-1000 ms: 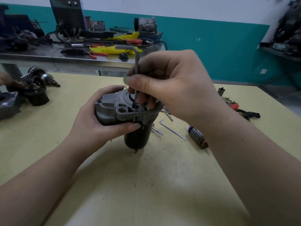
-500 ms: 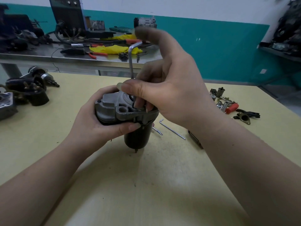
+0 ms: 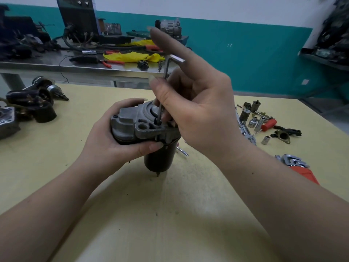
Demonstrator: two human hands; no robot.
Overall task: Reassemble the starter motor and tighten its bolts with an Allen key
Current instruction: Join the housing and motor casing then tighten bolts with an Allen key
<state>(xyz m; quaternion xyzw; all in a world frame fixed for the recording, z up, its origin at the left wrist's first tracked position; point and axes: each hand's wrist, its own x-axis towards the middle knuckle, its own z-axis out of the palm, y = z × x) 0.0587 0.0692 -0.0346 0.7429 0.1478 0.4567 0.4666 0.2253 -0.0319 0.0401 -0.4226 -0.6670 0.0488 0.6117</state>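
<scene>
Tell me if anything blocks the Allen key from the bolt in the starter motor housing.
Nothing visible does. The Allen key, pinched by the right hand, runs straight down into the recess of the starter motor, which the left hand grips. The bolt itself is hidden.

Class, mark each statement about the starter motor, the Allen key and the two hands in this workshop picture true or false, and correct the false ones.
1. The left hand grips the starter motor. True.
2. The Allen key lies flat on the table. False: it stands upright, its tip down in the motor's grey housing.
3. The right hand holds the Allen key's shaft. True.
4. The motor lies on its side. False: it stands upright, black body downward.
5. The sockets lie left of the motor. False: they lie to its right.
</scene>
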